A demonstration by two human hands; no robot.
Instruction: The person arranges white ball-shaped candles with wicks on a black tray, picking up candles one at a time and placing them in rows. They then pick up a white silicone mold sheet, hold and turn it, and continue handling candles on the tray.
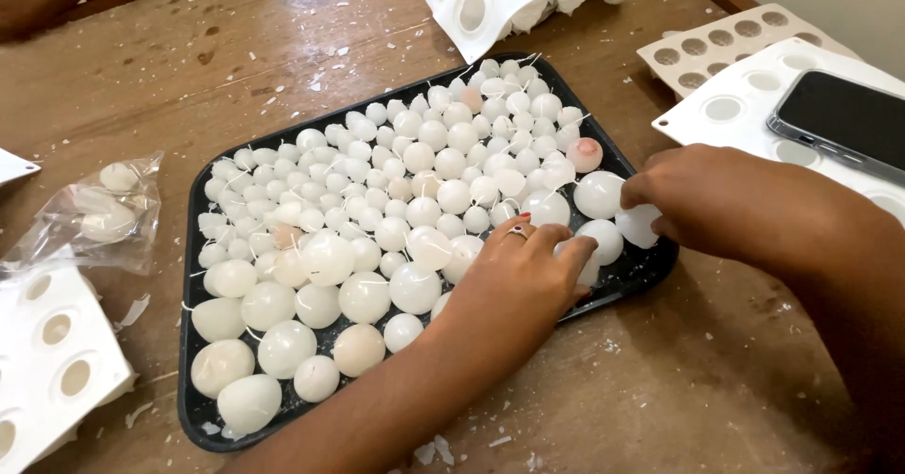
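A black tray (193, 408) on the wooden table holds several white wax balls with thin wicks, small ones at the back and larger ones (325, 259) toward the front. My left hand (518, 271), with a ring on one finger, lies palm down over the balls at the tray's right front corner. Its fingertips touch a ball (603, 238). My right hand (731, 205) reaches in from the right, and its fingertips pinch a white wax ball (639, 225) at the tray's right edge. A pinkish ball (584, 154) sits just behind it.
White moulds with round cavities lie at the top (490, 3), right (745, 106) and lower left (57, 361). A dark phone (844, 116) rests on the right mould, beside a beige mould (716, 40). A clear bag of balls (104, 210) lies at the left. Wax flakes litter the table.
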